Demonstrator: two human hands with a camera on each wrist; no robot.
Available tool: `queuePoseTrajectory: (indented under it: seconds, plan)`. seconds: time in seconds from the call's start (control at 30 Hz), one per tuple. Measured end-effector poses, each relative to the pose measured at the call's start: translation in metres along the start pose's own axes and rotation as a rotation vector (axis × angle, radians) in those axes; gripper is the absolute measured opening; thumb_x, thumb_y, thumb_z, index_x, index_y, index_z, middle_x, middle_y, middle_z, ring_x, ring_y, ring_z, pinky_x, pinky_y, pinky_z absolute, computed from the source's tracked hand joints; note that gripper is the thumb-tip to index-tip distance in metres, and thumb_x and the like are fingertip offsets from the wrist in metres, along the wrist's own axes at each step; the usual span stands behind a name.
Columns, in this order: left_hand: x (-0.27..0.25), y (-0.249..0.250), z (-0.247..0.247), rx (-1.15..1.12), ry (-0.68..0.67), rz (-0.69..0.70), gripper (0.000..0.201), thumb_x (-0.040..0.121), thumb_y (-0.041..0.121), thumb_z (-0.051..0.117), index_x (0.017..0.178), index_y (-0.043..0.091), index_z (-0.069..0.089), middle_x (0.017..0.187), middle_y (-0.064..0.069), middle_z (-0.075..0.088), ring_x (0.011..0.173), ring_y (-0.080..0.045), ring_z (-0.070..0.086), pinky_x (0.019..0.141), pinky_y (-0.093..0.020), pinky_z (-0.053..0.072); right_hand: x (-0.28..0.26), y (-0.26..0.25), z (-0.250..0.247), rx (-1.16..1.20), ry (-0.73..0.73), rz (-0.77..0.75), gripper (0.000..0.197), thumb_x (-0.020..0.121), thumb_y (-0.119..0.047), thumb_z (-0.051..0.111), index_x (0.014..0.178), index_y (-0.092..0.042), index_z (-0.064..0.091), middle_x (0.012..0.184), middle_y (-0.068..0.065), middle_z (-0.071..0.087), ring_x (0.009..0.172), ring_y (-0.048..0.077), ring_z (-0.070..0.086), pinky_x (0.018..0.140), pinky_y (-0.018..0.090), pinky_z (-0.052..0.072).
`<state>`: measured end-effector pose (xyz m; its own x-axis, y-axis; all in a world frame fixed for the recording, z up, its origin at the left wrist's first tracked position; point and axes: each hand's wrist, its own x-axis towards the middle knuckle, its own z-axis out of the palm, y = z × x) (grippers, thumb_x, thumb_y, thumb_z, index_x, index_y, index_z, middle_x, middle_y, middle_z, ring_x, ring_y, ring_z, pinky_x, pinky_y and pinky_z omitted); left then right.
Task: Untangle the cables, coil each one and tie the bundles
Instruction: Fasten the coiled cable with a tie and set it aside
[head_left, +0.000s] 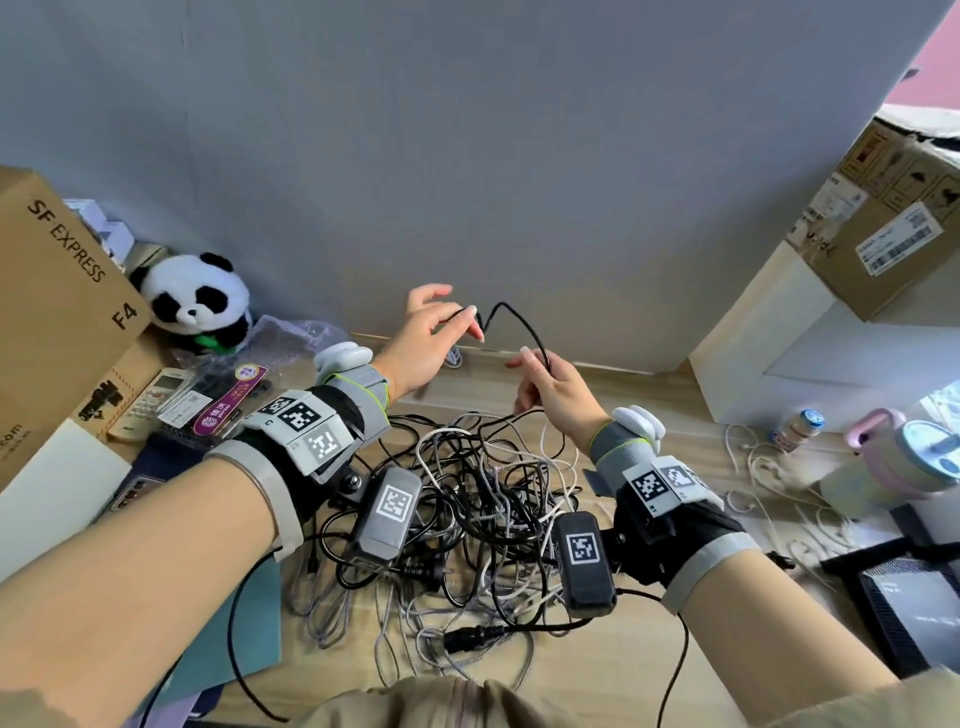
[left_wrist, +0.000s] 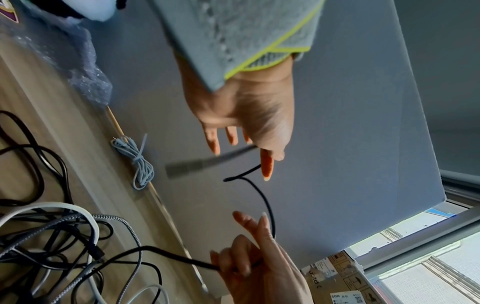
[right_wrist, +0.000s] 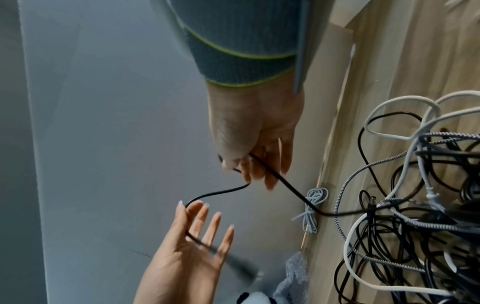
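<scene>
Head view: cable tangle (head_left: 467, 519) on the wooden floor; above it, left hand (head_left: 426, 343) and right hand (head_left: 556, 389) lift one black cable (head_left: 519, 322).

Left wrist view: left hand (left_wrist: 244, 115), fingers extended, pinches the cable; its blurred end is probably a plug.

Right wrist view: right hand (right_wrist: 257, 131) grips the cable; tied grey bundle (right_wrist: 313, 205) beyond the tangle, by the wall.

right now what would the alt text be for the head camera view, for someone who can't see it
Two raised hands stretch a thin black cable between them, the left hand pinching one end and the right hand gripping it further along, above a tangled pile of cables on a wooden floor. A panda plush and cardboard boxes sit against the grey wall.
</scene>
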<state>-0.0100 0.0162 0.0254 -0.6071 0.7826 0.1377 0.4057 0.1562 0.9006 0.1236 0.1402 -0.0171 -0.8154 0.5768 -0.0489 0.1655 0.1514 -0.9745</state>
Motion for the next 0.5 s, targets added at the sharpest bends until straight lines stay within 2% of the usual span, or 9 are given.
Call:
queuePoseTrajectory:
  seconds: [0.03,0.07,0.13,0.2,0.27,0.33,0.4,0.43,0.5]
  plan:
    - [0.001,0.000,-0.001,-0.006,-0.004,0.014,0.027,0.099,0.019,0.044,0.080,0.017,0.064,0.130,0.003,0.036,0.128,-0.007,0.028,0.107,-0.018,0.020,0.000,-0.001,0.000,0.015,0.027,0.000,0.024,0.103,-0.024,0.036,0.089,-0.010,0.050,0.054,0.001,0.040,0.045,0.012,0.045,0.054,0.025,0.043]
    - [0.002,-0.001,-0.003,-0.020,-0.030,0.026,0.028,0.099,0.020,0.045,0.078,0.019,0.064,0.138,0.002,0.034,0.131,-0.006,0.027,0.110,-0.020,0.017,0.000,-0.002,0.001,0.025,0.049,0.003,0.024,0.103,-0.025,0.035,0.086,-0.012,0.045,0.056,-0.001,0.035,0.044,0.009,0.038,0.051,0.024,0.037]
    - [0.003,-0.001,-0.004,-0.025,-0.100,0.048,0.030,0.099,0.022,0.046,0.077,0.022,0.066,0.143,0.000,0.040,0.130,-0.005,0.035,0.112,-0.023,0.021,0.001,-0.004,0.001,0.030,0.072,-0.002,0.024,0.103,-0.026,0.035,0.082,-0.015,0.038,0.060,-0.003,0.030,0.044,0.005,0.029,0.048,0.022,0.029]
    - [0.002,0.001,-0.002,-0.050,-0.154,0.057,0.030,0.099,0.024,0.045,0.079,0.020,0.068,0.135,-0.004,0.052,0.117,-0.004,0.049,0.107,-0.023,0.030,0.002,-0.006,0.000,-0.005,0.065,-0.057,0.026,0.103,-0.024,0.036,0.078,-0.018,0.036,0.061,-0.006,0.030,0.046,0.002,0.026,0.046,0.015,0.026]
    - [0.002,0.001,0.002,-0.071,-0.156,0.064,0.030,0.100,0.022,0.043,0.083,0.018,0.067,0.121,-0.004,0.060,0.101,-0.010,0.054,0.096,-0.020,0.038,0.003,-0.008,-0.001,-0.101,0.047,-0.128,0.029,0.101,-0.020,0.042,0.072,-0.019,0.041,0.059,-0.010,0.032,0.048,0.001,0.028,0.049,0.014,0.025]
    - [0.002,0.004,0.005,-0.051,-0.161,0.076,0.028,0.101,0.015,0.039,0.088,0.013,0.064,0.113,-0.004,0.060,0.101,-0.017,0.052,0.087,-0.011,0.037,0.003,-0.011,-0.003,-0.200,0.022,-0.157,0.033,0.098,-0.016,0.049,0.065,-0.020,0.049,0.052,-0.013,0.032,0.049,0.003,0.029,0.052,0.020,0.024]
    - [0.001,0.008,0.009,-0.049,-0.209,0.088,0.022,0.101,0.008,0.036,0.095,0.007,0.057,0.109,-0.009,0.058,0.100,-0.016,0.053,0.085,-0.005,0.036,0.002,-0.015,-0.003,-0.224,-0.018,-0.153,0.035,0.097,-0.015,0.050,0.063,-0.020,0.054,0.044,-0.013,0.033,0.047,0.004,0.029,0.052,0.022,0.023]
    - [0.000,0.012,0.010,-0.071,-0.238,0.082,0.018,0.101,0.007,0.035,0.097,0.004,0.052,0.105,-0.011,0.057,0.095,-0.014,0.054,0.083,-0.005,0.038,0.001,-0.017,-0.003,-0.220,-0.041,-0.143,0.035,0.097,-0.017,0.051,0.062,-0.020,0.056,0.042,-0.014,0.033,0.046,0.004,0.029,0.051,0.021,0.022]
    - [-0.004,0.015,0.013,-0.123,-0.269,0.042,0.013,0.102,0.010,0.034,0.096,0.005,0.044,0.093,-0.009,0.055,0.084,-0.010,0.055,0.080,-0.012,0.044,0.000,-0.020,-0.002,-0.147,-0.065,-0.095,0.036,0.097,-0.022,0.053,0.061,-0.021,0.060,0.043,-0.014,0.032,0.045,0.004,0.027,0.046,0.017,0.023]
